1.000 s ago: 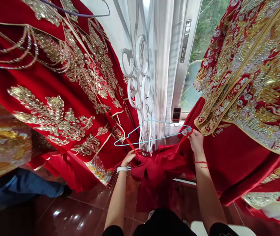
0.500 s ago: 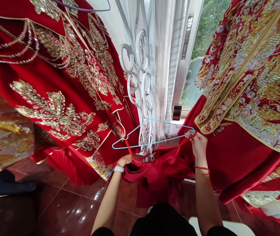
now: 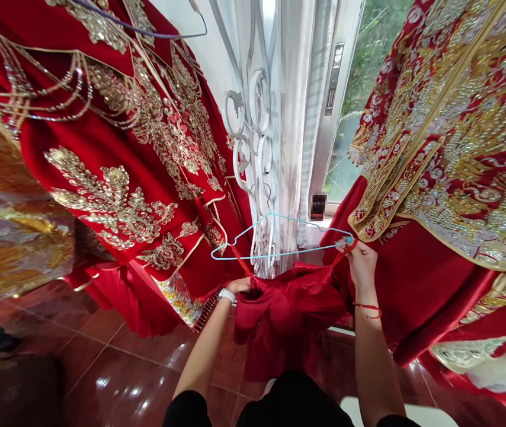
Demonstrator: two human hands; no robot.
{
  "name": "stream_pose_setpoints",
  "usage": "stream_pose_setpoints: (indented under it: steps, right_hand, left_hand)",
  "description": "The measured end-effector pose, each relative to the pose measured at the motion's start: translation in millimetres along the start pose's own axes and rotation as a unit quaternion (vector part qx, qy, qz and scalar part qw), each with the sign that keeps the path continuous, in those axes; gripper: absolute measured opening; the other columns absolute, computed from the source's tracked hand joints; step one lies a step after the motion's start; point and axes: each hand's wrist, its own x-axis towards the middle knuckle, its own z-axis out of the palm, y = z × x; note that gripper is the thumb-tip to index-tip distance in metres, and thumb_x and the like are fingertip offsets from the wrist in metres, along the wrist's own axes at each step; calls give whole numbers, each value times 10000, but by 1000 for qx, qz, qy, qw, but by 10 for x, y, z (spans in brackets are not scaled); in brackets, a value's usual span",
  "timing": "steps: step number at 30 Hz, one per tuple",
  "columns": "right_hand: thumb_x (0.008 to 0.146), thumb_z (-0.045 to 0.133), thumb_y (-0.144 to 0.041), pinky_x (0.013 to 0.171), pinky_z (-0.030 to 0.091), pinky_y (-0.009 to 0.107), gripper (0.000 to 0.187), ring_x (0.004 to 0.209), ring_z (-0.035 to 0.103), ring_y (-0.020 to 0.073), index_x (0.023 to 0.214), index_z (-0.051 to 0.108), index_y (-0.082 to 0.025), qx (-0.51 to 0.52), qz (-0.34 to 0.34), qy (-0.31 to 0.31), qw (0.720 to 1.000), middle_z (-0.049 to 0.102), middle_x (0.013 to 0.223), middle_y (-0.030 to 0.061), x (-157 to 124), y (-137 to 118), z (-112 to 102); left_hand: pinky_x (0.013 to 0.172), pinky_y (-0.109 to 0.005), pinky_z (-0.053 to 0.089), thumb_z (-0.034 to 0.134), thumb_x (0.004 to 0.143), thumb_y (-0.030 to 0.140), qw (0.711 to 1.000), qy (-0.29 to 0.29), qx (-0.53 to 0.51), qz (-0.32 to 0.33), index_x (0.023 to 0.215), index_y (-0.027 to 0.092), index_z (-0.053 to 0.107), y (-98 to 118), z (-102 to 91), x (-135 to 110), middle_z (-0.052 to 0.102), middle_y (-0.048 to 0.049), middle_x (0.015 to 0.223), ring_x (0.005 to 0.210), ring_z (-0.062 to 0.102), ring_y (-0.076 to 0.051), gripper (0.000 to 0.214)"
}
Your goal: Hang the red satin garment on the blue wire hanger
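Observation:
A light-blue clothes hanger (image 3: 275, 252) hangs in front of the white scrollwork. Below it droops a dark red satin garment (image 3: 291, 308), with a thin red strap (image 3: 240, 261) looped over the hanger's left side. My left hand (image 3: 239, 286) is closed on the garment's upper left edge; its fingertips are partly hidden by cloth. At the hanger's right end my right hand (image 3: 362, 255) pinches the garment's other red strap (image 3: 339, 256) against the hanger's tip. The garment's lower part hangs in front of my body.
On the left hangs a red gown (image 3: 115, 201) with gold embroidery and bead strings. A gold-embroidered red jacket (image 3: 452, 136) fills the right side. White ironwork (image 3: 259, 107) and a window (image 3: 359, 101) stand behind. Below is a glossy tiled floor (image 3: 115, 373).
My left hand has moved slightly right and up with the garment's edge. The hanger's left end has risen and shifted a little right. My right hand stays at the hanger's right tip.

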Motion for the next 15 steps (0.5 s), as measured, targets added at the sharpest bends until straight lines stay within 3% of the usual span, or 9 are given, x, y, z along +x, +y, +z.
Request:
stream_pose_setpoints:
  steps: [2,4,5,7,9,11,13,15]
  right_hand:
    - [681,858,-443,689,662,392,277,725,750,222,757,775,-189,0,6,-13,1000,753,711,34,31,-46,-45]
    - [645,882,-442,699,667,407,297,757,758,241,766,788,-187,-6,10,-28,1000,770,740,43,88,-98,-78]
    - [619,898,-437,704,668,416,312,771,762,251,770,792,-184,-12,12,-37,999,777,751,48,122,-122,-85]
    - [575,925,-421,724,670,436,344,809,769,273,779,798,-175,-27,20,-63,997,785,764,58,185,-156,-69]
    - [559,936,-414,757,669,459,371,863,773,296,797,802,-164,-37,36,-93,994,788,770,73,218,-163,-19]
    - [567,933,-430,785,665,478,394,905,772,310,820,804,-156,-37,50,-107,992,790,776,86,210,-150,48]
    - [584,922,-453,805,662,491,410,930,771,315,843,805,-157,-33,53,-102,993,793,781,88,175,-134,101]
    - [600,914,-464,822,659,498,414,948,769,316,863,807,-163,-35,44,-95,994,795,784,82,140,-136,116]
  left_hand:
    - [912,-423,573,808,767,314,999,-47,-20,9,1040,134,728,-24,-43,-44,719,-87,1112,1003,672,-313,337]
    - [978,-428,539,833,617,197,996,-44,-72,30,1033,165,724,-91,-190,-199,738,-93,1089,1037,670,-315,431]
    - [1005,-436,522,809,582,175,994,-11,-103,39,1060,182,705,-114,-295,-311,734,-86,1090,1065,666,-306,489]
    - [975,-441,526,741,605,197,987,123,-100,26,1031,191,673,-73,-524,-571,718,-81,1019,1026,670,-282,431]
    - [923,-451,530,652,714,246,951,306,-22,19,944,187,635,138,-691,-810,681,-76,922,909,661,-262,238]
    - [937,-448,510,581,813,262,873,480,52,67,995,198,607,497,-719,-946,660,-84,994,913,633,-250,194]
    - [1009,-441,469,569,872,276,835,519,109,149,1122,197,597,893,-610,-922,644,-105,1088,1035,609,-265,264]
    - [1046,-433,448,601,880,297,852,461,137,206,1232,180,581,1189,-436,-744,642,-123,1141,1107,595,-274,372]
